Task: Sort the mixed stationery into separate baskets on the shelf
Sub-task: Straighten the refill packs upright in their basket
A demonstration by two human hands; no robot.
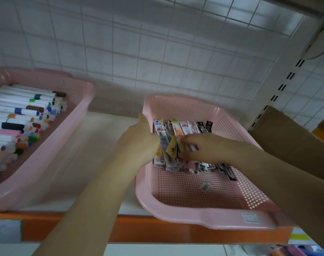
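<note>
Sorting looks well along: the left basket (52,154) is packed with markers (18,117) and the right basket (203,218), also on the shelf (105,126), holds a row of flat packets (168,130) across its middle, a small label (205,187) lying nearer (anything left to sort is out of view). The right hand (203,148) lies on the packets, fingers curled round a few; the left hand (139,143) is against the row's left end, its fingers hidden, so its grip cannot be told.

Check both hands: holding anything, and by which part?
Right hand grips the stack of narrow packets around mid-length, in the right pink basket. Left hand lies against the stack's left side; its grip is hidden.
</note>
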